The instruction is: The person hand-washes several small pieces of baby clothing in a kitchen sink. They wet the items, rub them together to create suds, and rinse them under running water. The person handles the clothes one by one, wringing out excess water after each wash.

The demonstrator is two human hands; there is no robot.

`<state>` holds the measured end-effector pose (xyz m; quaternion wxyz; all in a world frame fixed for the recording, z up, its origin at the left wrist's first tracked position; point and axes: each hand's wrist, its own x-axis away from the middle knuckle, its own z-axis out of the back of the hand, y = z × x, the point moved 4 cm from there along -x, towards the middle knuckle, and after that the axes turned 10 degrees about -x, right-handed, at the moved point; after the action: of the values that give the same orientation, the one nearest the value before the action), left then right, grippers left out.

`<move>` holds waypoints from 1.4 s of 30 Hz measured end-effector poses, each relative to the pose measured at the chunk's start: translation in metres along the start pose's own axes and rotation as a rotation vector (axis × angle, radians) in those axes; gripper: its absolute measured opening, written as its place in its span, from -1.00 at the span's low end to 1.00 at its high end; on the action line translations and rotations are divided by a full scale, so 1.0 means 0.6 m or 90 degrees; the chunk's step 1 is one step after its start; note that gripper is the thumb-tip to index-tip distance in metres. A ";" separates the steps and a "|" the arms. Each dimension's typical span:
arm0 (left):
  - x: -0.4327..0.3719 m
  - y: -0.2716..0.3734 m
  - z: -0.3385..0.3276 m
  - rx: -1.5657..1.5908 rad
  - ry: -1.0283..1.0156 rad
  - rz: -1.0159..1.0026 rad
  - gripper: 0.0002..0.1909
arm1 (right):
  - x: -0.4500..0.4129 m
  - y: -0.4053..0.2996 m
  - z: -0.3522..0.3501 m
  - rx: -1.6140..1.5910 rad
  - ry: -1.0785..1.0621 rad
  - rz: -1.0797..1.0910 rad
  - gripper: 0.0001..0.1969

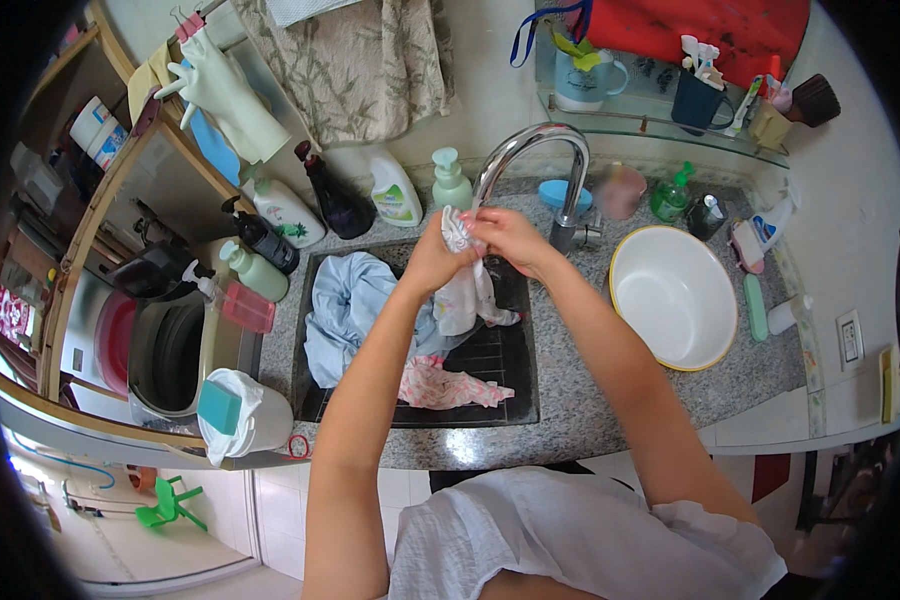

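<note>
Both my left hand [441, 259] and my right hand [511, 240] grip a white printed garment [457, 300], bunched up just under the spout of the chrome faucet [525, 135]. Its lower part hangs down into the black sink [529, 375]. Light blue fabric [352, 307] lies heaped in the sink's left side, beneath my left forearm. Toward the front of the sink, a pink-and-white patterned cloth [450, 384] rests on the dark ribbed bottom. My fingers hide part of the bunched garment.
A white basin with a yellow rim [675, 296] stands on the granite counter right of the sink. Several bottles, including a green pump bottle [451, 180], line the back. At front left, a white bucket [259, 420] carries a teal sponge [219, 407]. A glass shelf [667, 135] juts out above.
</note>
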<state>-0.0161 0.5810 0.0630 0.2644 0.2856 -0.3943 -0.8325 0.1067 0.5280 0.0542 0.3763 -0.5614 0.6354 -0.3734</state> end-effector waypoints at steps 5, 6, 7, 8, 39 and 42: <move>-0.004 0.016 -0.010 0.299 0.050 0.261 -0.66 | 0.026 0.085 0.044 0.030 -0.017 0.052 -0.31; -0.005 0.019 -0.006 0.373 0.057 0.268 -0.68 | 0.028 0.109 0.034 0.159 -0.067 -0.056 -0.21; -0.007 0.019 -0.004 0.448 0.063 0.275 -0.70 | 0.026 0.127 0.026 0.249 -0.066 -0.012 -0.25; -0.004 0.016 0.002 0.488 0.104 0.290 -0.71 | 0.026 0.148 0.031 0.242 -0.024 -0.058 -0.28; 0.065 -0.287 -0.190 0.926 0.047 0.578 -0.53 | 0.020 0.173 0.006 0.501 0.250 0.295 -0.69; 0.075 -0.328 -0.213 1.123 0.019 0.247 -0.64 | 0.032 0.142 -0.085 0.556 0.130 0.338 -0.73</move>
<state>-0.0025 0.5948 -0.1752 0.0903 0.3237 -0.9273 -0.1649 0.0225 0.5191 -0.0009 0.5935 -0.1322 0.5744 -0.5480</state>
